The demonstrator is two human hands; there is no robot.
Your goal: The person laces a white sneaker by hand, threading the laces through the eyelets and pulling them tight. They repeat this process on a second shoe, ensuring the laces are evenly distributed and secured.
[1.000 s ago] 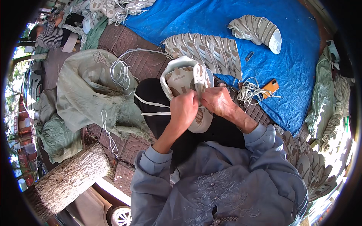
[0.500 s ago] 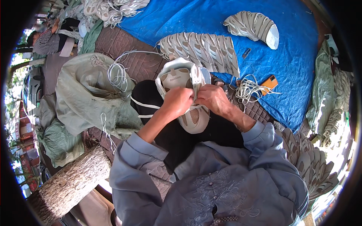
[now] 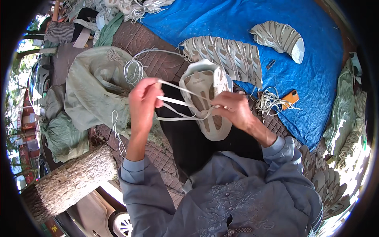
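A beige and white shoe upper rests across my dark-trousered lap, its opening facing away from me. Out to the left of it, my left hand is closed on a white shoelace, whose loops stretch across to the upper. My right hand pinches at the lacing on the right side of the upper; its fingertips partly cover the eyelets there. Whether those fingers hold lace or the upper's edge is hard to separate, but both meet at that spot.
Nested rows of shoe uppers lie beyond my knees, another curved stack on a blue tarp. A bundle of white laces touches an orange phone. Left are a pale sack and a log. Another person sits far left.
My left hand has moved left, away from the upper, drawing the lace out into long loops. My right hand stays by the eyelets. The whole view has shifted slightly.
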